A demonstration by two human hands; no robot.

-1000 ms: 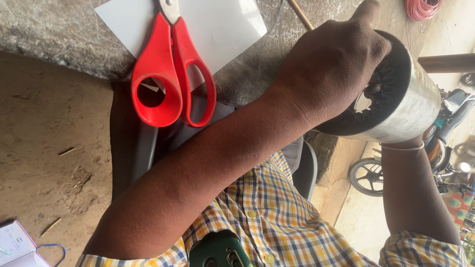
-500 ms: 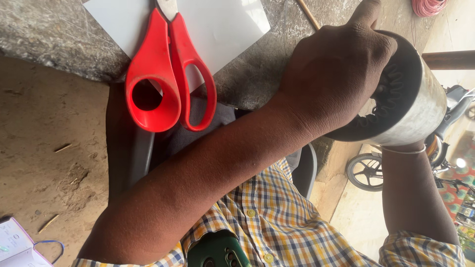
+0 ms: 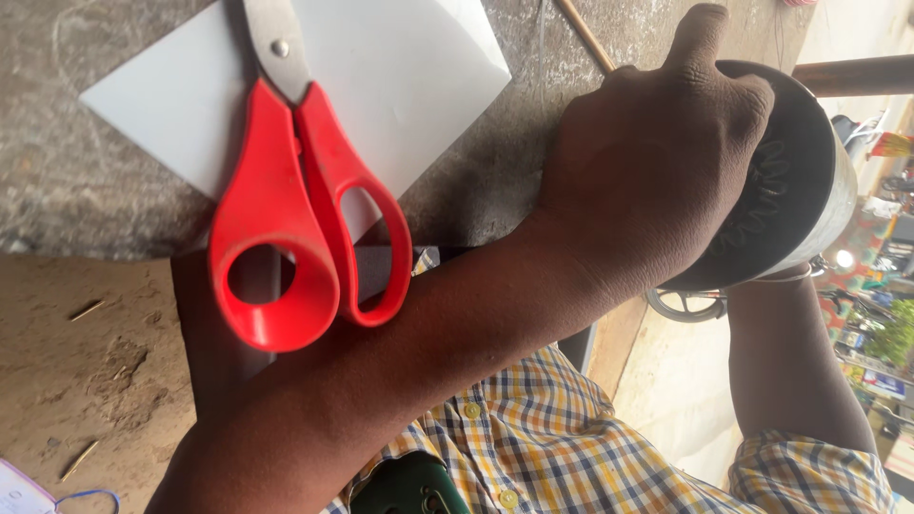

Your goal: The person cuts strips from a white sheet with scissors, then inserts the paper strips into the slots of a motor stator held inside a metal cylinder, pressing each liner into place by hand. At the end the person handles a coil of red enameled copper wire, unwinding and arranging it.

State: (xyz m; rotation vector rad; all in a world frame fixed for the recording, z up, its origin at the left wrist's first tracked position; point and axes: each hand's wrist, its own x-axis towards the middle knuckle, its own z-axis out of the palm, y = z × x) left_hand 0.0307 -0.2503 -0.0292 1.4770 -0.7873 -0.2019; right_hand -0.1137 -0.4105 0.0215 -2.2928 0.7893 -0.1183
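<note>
The gray table (image 3: 76,200) fills the upper left of the frame. At the right, the left hand (image 3: 657,181) now covers more of the spool (image 3: 809,190), gripping its dark end. I cannot tell about the right hand, hidden behind. Red scissors (image 3: 295,228) lie on white paper (image 3: 419,76), untouched.

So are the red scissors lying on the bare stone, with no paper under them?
No, the blades of the red-handled scissors lie on a white paper sheet that rests on the grey stone slab.

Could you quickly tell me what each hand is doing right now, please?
Left hand: palm pressed on the black end of the silvery cylindrical spool.
Right hand: hidden behind the spool; cannot tell.
</note>
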